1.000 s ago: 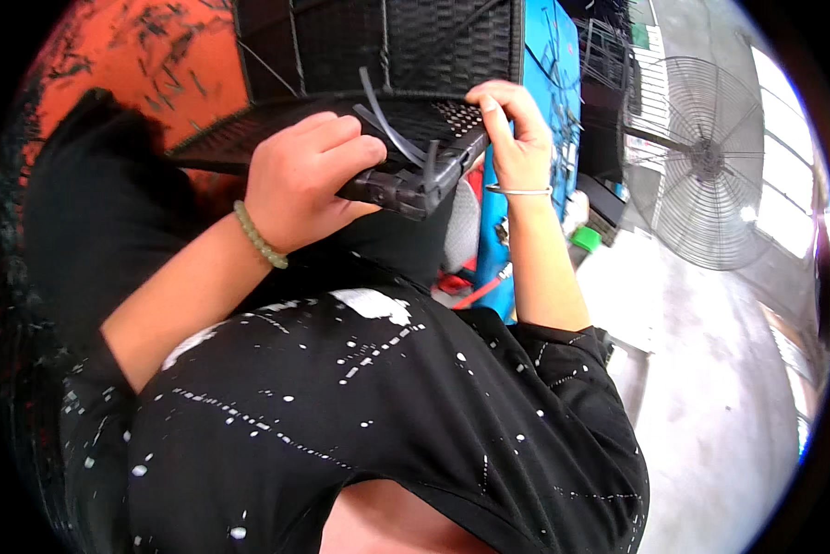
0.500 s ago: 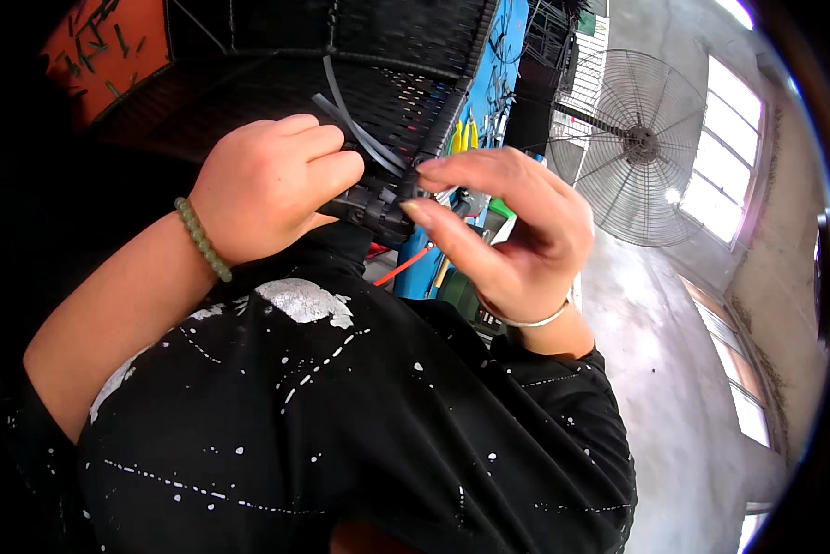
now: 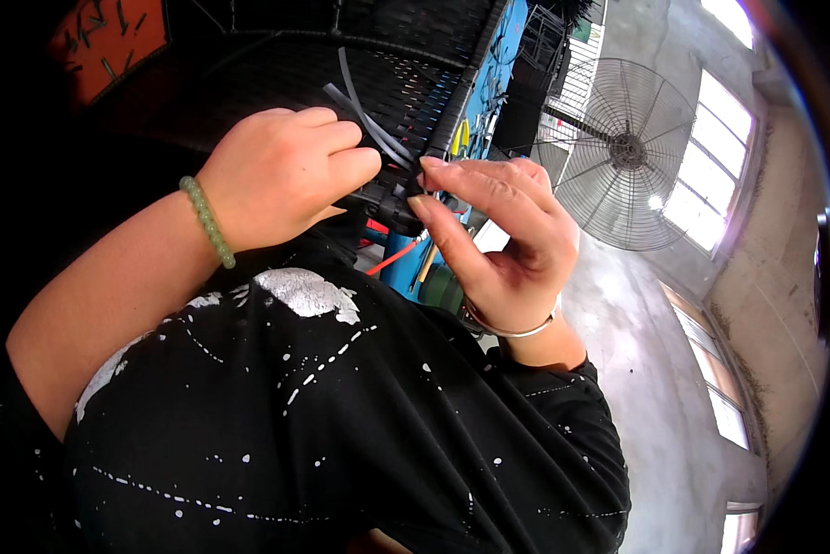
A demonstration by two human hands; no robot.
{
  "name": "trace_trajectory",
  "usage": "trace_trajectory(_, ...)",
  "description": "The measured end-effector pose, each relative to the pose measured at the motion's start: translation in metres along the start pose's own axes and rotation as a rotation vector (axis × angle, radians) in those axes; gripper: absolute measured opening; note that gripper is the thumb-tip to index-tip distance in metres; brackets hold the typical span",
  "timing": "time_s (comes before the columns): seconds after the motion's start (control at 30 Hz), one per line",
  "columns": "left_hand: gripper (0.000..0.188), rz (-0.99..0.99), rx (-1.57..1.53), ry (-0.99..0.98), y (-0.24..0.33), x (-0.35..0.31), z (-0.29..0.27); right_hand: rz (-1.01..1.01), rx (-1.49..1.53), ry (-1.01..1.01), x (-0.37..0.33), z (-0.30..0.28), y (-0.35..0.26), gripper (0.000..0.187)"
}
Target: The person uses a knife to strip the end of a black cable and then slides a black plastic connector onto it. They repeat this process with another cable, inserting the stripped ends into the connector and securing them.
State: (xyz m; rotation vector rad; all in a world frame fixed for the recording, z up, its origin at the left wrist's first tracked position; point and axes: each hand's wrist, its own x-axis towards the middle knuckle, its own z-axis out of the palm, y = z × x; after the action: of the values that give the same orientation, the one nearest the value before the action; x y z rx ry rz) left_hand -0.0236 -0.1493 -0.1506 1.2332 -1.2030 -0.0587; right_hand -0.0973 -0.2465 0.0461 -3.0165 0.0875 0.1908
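A black woven wicker piece point(image 3: 383, 78) with a strip-wrapped rim lies in front of me. My left hand point(image 3: 286, 175) is closed in a fist over the near rim, and its fingers hide what they hold. Beside it, my right hand point(image 3: 507, 226) is closed in a pinch, thumb and forefinger at the black wrapped corner point(image 3: 398, 208). Something dark and thin shows between those fingertips, too small to name. Two loose grey-black flat strips point(image 3: 369, 120) rise from the weave close to both hands, their lower ends running toward the corner.
Beyond the wicker stands a blue surface point(image 3: 493, 83) with yellow-handled tools point(image 3: 461, 137). An orange-red hose point(image 3: 392, 257) runs below the corner. A large caged fan point(image 3: 627, 148) is at the right, before windows point(image 3: 710, 157). An orange panel point(image 3: 110, 46) shows at the far left.
My right thumb and forefinger have come closer together at the corner. My left fist has shifted slightly right. The whole view has turned a little.
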Motion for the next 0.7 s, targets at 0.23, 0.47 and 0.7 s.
trace_trajectory(0.23, 0.037, 0.016, 0.005, -0.008, -0.001, 0.005, -0.001, -0.039, -0.013, -0.100, -0.003, -0.013, -0.001, 0.025)
trace_trajectory(0.47, 0.038, 0.011, -0.004, -0.033, 0.000, 0.004, 0.000, -0.284, -0.125, -0.226, 0.008, -0.024, 0.009, 0.031)
trace_trajectory(0.7, 0.037, 0.012, -0.005, -0.023, -0.001, 0.003, -0.001, -0.281, -0.094, -0.288, 0.015, -0.029, 0.013, 0.031)
